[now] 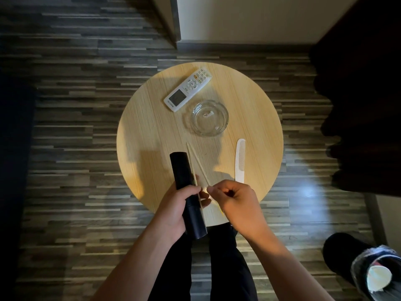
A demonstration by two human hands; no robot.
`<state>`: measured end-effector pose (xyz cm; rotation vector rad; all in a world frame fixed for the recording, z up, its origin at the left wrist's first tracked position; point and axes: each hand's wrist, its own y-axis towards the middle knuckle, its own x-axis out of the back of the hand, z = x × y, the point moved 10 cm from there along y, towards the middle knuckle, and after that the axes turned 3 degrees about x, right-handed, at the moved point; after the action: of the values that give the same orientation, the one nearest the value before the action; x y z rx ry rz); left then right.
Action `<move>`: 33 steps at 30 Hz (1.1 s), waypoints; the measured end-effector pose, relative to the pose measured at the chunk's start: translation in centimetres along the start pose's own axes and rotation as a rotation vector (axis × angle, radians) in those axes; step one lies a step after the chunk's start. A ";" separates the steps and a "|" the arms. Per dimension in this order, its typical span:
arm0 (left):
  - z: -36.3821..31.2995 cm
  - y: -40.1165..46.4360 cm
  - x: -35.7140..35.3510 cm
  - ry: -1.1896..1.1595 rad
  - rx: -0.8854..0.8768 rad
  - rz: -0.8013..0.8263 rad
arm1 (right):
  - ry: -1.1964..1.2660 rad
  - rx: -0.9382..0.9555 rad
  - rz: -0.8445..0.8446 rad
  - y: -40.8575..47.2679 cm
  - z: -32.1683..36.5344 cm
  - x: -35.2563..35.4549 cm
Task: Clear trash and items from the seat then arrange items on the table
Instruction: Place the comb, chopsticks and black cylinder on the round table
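Note:
A round light-wood table (147, 131) stands in the middle of the view. Over its near edge my left hand (175, 207) grips a long black cylinder (184, 172) and also presses one wooden chopstick (191, 156) against it. My right hand (234, 200) pinches the near end of a second chopstick (200, 167), whose far end meets the first in a narrow V. A white comb (240, 160) lies just right of my right hand. A clear glass ashtray (209, 118) and a white remote control (187, 90) lie farther back on the table.
Striped dark wood flooring surrounds the table. A dark seat or piece of furniture (364, 105) fills the right side. A bin lined with clear plastic (373, 272) holding trash stands at the lower right. A cream wall and corner (238, 18) are beyond the table.

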<state>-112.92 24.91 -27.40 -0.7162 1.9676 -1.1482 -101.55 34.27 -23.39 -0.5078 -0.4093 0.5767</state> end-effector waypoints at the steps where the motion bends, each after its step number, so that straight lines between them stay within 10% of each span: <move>1: 0.1 0.2 0.2 0.014 0.000 -0.015 | 0.003 -0.011 0.014 0.0 0.1 -0.3; 33: -1.7 0.6 1.2 0.138 -0.208 -0.002 | 0.044 -0.136 0.208 0.5 -2.1 -2.2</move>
<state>-115.04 25.12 -27.77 -0.7630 2.2268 -1.0271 -102.38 32.62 -25.78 -0.6978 -0.3574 0.7403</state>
